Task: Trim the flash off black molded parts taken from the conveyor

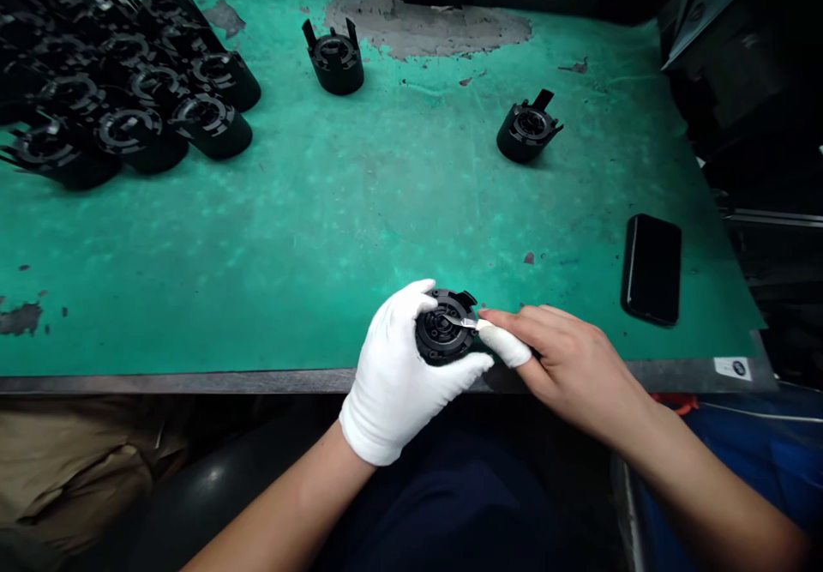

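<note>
My left hand, in a white glove, is wrapped round a round black plastic part held over the front edge of the green table. My right hand is bare except for a white cover on one finger. It pinches a small thin blade whose tip rests on the part's top face.
A heap of several matching black parts fills the far left. Two single parts stand apart, one at the back centre and one at the right. A black phone lies near the right edge. Dark bins stand beyond the table's right side.
</note>
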`<act>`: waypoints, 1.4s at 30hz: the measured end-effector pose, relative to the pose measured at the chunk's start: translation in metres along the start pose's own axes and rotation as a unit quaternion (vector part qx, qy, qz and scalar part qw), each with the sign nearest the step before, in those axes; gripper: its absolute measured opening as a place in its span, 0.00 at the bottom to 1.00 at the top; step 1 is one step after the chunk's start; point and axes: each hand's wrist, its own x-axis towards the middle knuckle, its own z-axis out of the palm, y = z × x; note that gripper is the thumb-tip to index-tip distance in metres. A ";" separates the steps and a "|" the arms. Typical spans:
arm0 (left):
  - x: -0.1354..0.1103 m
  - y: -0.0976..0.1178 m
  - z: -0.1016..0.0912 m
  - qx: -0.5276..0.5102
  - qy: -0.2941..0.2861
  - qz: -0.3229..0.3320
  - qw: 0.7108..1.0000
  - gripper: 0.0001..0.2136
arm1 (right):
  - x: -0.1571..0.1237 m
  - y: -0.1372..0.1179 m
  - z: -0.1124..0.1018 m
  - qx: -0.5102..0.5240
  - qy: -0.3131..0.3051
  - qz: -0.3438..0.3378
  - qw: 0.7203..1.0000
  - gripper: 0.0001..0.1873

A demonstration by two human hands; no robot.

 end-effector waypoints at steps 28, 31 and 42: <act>-0.005 -0.004 0.011 0.034 0.057 0.037 0.997 0.31 | 0.001 0.000 0.003 -0.045 0.056 0.039 0.997 0.18; -0.003 -0.004 0.011 0.017 0.051 0.038 0.998 0.31 | -0.018 0.002 -0.001 -0.019 0.033 0.019 0.999 0.18; -0.003 -0.003 0.016 0.024 0.070 0.027 0.997 0.30 | -0.029 -0.020 0.013 -0.122 0.061 0.101 0.986 0.18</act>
